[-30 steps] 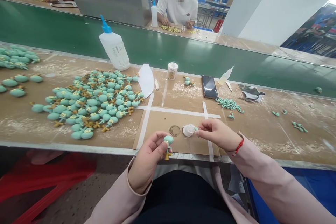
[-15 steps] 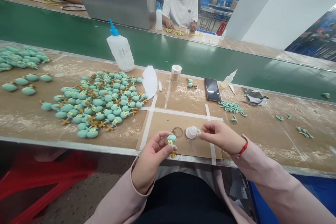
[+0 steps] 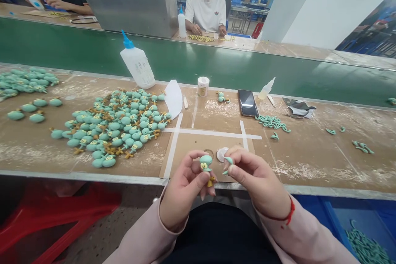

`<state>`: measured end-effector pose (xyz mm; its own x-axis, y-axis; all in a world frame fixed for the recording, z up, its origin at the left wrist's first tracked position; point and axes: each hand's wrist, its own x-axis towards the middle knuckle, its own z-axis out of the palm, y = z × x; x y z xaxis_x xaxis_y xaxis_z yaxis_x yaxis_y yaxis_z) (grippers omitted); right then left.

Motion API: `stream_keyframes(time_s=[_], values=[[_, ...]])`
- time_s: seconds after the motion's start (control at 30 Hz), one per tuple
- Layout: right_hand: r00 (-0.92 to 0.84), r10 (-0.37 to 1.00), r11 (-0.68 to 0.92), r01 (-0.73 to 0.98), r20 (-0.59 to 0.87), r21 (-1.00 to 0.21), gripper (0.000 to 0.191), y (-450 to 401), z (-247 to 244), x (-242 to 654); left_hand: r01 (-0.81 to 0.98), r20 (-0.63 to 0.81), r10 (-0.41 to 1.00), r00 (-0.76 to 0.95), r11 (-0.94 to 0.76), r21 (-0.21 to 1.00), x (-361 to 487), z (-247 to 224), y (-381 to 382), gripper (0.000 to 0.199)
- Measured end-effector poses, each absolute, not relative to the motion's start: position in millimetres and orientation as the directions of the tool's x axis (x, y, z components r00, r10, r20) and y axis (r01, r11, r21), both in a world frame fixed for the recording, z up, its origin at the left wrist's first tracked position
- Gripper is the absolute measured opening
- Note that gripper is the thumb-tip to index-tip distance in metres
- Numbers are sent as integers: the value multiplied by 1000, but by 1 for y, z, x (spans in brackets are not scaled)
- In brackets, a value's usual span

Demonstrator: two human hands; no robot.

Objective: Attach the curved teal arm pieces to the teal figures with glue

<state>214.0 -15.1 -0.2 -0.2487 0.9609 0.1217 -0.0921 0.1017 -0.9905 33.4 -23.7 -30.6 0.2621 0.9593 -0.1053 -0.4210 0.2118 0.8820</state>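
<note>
My left hand is closed round a small cartoon figurine with a teal round head, yellow eyes and a brownish-yellow base. Just right of it, my right hand pinches a curved teal arm piece between thumb and fingertips, apart from the figurine. Behind the fingers lies a whitish round blob, partly hidden by my right hand. A large heap of similar figurines covers the left part of the table. More curved teal pieces lie in a small pile beyond my right hand.
A white glue bottle with a blue tip leans behind the heap. Along the back stand a paper-labelled cup, a phone and a small dropper bottle. A green conveyor belt runs behind; a person sits across it.
My right hand has drawn back from the white blob towards my body, bringing the curved teal piece beside the figurine. My left hand still holds the figurine, slightly further right.
</note>
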Motion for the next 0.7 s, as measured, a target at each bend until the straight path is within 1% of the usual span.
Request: stream_keyframes(time_s=[0.13,0.27,0.5,0.7], values=[[-202,977,16,-230,64,-973,10,-26,2,202,-400,-58,966,253,159,902,36,-21,-26,29],[-231,973,-75,-253,-15,-965,10,-29,9,204,-387,-50,970,237,142,911,39,-17,-27,30],[-201,979,-77,-251,-26,-965,20,-31,13,207,-390,-67,968,243,161,906,45,-14,-28,31],[-225,974,-66,-276,-2,-959,15,-32,11,209,-392,-87,969,231,175,903,48,-12,-28,32]])
